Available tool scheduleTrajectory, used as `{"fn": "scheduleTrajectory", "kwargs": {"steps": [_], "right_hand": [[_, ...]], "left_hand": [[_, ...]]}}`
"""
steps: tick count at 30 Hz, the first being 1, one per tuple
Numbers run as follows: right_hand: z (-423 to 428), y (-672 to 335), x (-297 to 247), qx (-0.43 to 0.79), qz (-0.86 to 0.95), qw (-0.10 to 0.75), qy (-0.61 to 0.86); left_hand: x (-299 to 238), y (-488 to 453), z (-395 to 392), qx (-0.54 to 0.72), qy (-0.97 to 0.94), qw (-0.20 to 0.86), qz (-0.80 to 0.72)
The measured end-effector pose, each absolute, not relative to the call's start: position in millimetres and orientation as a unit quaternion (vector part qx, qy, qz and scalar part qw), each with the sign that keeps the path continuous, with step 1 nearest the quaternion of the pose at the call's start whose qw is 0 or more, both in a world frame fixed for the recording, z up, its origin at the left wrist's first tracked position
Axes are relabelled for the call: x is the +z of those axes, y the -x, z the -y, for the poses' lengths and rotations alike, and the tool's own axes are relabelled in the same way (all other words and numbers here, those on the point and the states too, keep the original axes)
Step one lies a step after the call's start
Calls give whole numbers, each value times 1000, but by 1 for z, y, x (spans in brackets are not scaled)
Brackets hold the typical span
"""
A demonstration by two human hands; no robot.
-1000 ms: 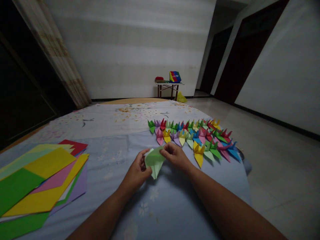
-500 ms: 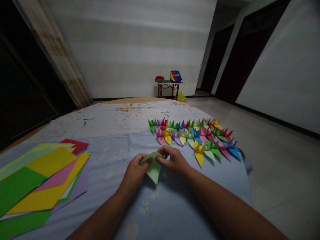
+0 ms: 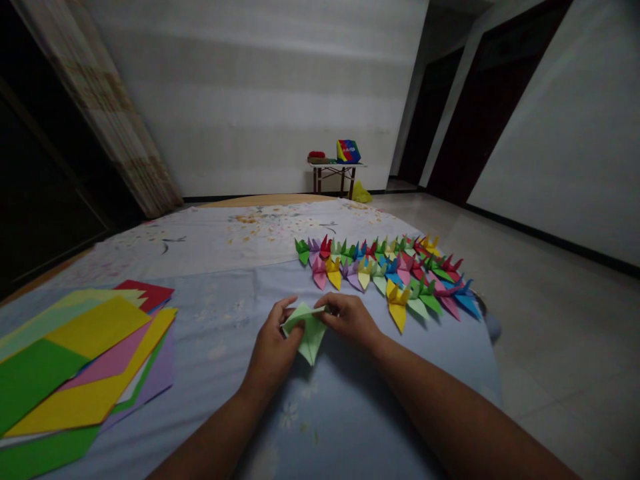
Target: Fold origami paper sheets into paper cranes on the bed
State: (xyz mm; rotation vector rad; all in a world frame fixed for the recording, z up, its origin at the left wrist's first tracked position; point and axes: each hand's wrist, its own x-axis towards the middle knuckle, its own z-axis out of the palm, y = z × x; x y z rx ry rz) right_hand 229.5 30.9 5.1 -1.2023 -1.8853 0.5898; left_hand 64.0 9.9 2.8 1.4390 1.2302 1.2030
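Note:
A pale green sheet of origami paper (image 3: 311,339), partly folded with a point toward me, is between my two hands. My left hand (image 3: 275,343) grips its left side, the thumb lying on the front face. At the upper right corner, my right hand (image 3: 353,321) pinches the paper between thumb and fingers. Creases run down the paper's middle. Beyond and to the right of my right hand stand rows of folded paper cranes (image 3: 397,303) in many colours.
Coloured paper sheets (image 3: 95,363) lie in a loose, overlapping pile at the left. A blue flowered cloth (image 3: 220,320) covers the near table, a white one (image 3: 210,233) the far part. A small table (image 3: 336,165) with a colourful box (image 3: 349,151) stands by the wall.
The paper's upper edge has changed from rounded to a flatter, angular shape. My left fingers have lifted a little behind it. The view has shifted slightly.

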Motion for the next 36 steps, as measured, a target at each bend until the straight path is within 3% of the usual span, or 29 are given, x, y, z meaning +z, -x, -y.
{"fn": "scheduleTrajectory", "kwargs": {"steps": [14, 32, 36], "right_hand": [[-33, -235, 4, 292, 743, 334, 501], [-29, -220, 3, 200, 765, 335, 513], [-30, -224, 2, 265, 767, 388, 436]], "left_hand": [[5, -67, -12, 453, -554, 474, -514], [1, -62, -20, 459, -482, 540, -516], [0, -61, -21, 464, -442, 579, -504]]}}
